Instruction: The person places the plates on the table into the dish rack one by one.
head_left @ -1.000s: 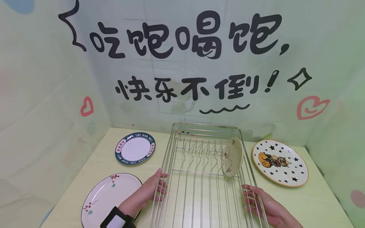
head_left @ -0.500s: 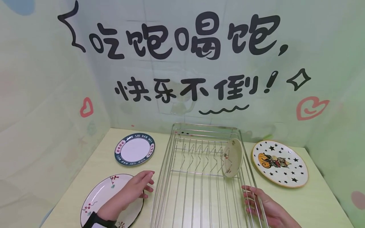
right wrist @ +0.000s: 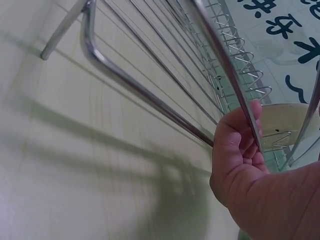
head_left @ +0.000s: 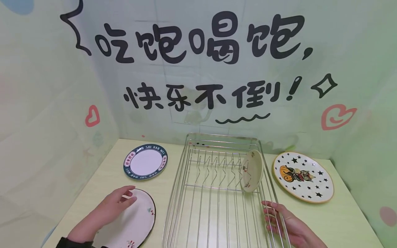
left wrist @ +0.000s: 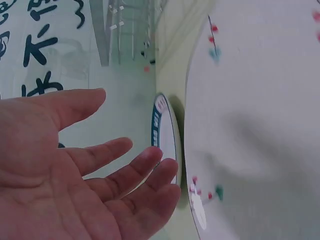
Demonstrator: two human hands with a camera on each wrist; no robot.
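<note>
A person's left hand (head_left: 113,205), relaxed and holding nothing, hovers over a large plate (head_left: 133,220) with red sprigs, which lies flat near the table's left edge. A second ago that hand was on the left side of a wire rack (head_left: 214,187); it has since let go and moved across to the plate. That leaves the rack steadied by the right hand (head_left: 288,222) alone, its fingers curled round the right-side rail. The rack stands mid-table, reaching toward the back edge; a shallow bowl (head_left: 252,172) sits upright in its wire slots, at the right end. Toward the table's (head_left: 338,224) back left corner lies a small blue-rimmed plate (head_left: 145,162); toward the back right corner, a star-patterned plate (head_left: 303,177). Behind rises a wall (head_left: 201,120) with black Chinese lettering.
</note>
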